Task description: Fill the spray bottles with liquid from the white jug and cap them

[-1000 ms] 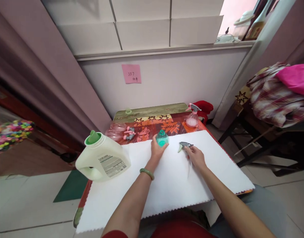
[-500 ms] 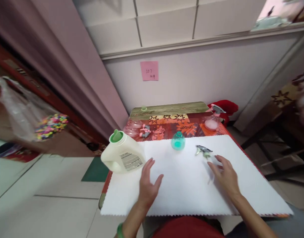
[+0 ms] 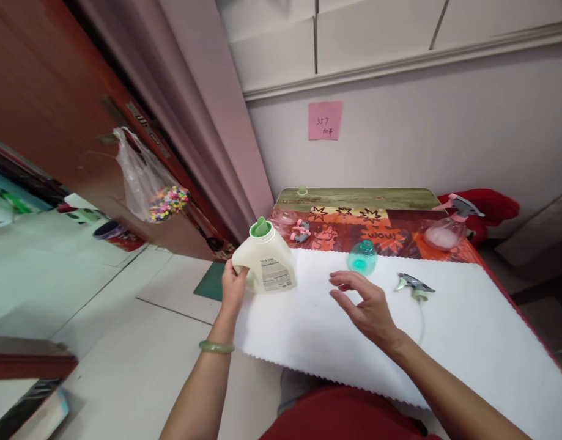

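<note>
My left hand (image 3: 233, 286) is wrapped round the handle of a cream detergent jug (image 3: 277, 263), which has a green spout and no cap on it. The jug stands at the left side of the white cloth (image 3: 317, 330). Over the middle of the cloth, my right hand (image 3: 366, 305) is open, fingers apart, holding nothing. Just beyond its fingertips is a small teal spray bottle (image 3: 362, 260) with an uncovered neck. A grey and green trigger sprayer head (image 3: 414, 285) with a thin tube lies to the right of that hand.
At the table's back right stands a pink spray bottle (image 3: 446, 232). Clear plastic bottles with a pink trigger head (image 3: 301, 231) lie at the back left. A green cap (image 3: 302, 190) sits by the wall. A bag of colourful beads (image 3: 166, 201) hangs on the door.
My left hand has moved left and taken hold of the jug's handle. My right hand has left the sprayer head and moved left towards the teal bottle. The view has turned left.
</note>
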The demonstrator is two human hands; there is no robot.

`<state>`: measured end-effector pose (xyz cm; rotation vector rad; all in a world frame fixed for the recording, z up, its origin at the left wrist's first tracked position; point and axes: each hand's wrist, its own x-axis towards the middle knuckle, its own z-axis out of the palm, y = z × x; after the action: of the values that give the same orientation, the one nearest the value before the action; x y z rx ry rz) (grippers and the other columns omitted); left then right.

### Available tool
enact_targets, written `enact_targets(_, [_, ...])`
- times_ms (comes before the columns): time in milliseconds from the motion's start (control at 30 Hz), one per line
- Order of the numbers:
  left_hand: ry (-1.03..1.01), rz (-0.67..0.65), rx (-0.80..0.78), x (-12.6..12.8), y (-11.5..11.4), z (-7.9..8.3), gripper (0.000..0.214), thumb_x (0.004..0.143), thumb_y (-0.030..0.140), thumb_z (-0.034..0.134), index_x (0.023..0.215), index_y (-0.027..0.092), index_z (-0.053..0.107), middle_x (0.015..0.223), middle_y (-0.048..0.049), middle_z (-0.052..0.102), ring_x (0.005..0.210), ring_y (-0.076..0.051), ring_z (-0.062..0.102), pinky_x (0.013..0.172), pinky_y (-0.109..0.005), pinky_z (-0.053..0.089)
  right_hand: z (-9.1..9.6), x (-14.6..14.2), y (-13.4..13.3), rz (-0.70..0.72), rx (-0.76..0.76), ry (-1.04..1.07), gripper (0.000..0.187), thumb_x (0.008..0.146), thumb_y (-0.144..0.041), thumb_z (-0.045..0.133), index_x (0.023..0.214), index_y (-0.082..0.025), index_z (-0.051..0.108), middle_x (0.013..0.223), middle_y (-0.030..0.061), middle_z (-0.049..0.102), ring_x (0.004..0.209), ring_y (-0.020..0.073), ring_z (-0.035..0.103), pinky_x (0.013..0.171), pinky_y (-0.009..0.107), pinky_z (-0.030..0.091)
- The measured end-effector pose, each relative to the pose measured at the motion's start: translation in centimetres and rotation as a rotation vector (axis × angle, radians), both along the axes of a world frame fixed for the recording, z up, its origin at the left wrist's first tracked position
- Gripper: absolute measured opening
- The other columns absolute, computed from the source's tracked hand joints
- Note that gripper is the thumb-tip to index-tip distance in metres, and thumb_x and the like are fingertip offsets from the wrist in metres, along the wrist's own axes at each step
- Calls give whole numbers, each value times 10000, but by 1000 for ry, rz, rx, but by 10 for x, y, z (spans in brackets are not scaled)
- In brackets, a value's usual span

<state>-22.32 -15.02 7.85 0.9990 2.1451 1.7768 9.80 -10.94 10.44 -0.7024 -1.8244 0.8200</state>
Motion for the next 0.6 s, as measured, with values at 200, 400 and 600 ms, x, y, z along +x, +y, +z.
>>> enact_targets(200, [175,-5,-139,6,13,22,183,810,349,600,919,205,574,824,-13,627,796,-201,571,745,-313,448,-8,4,-13,67,-175,-77,121,924,-317,638,931,-224,716,869,47,753,724,169,701,683,308,581])
enact_targets(400, [553,-30,-265,42,2,67,145,854,338,539,928,213,540,925,-76,622,943,-290,575,840,-395,412,-3,3,-12,-63,-335,28,283,881,-413,692,1093,-239,624,1028,78,729,912,221,699,810,384,586])
enact_targets(600, [705,-106,-409,71,-15,61,160,912,324,450,973,202,534,922,-104,638,928,-312,603,788,-405,426,-9,-19,13,-4,-615,233,910,678,-519,852,1421,-311,371,1546,137,412,1345,310,503,1030,498,488])
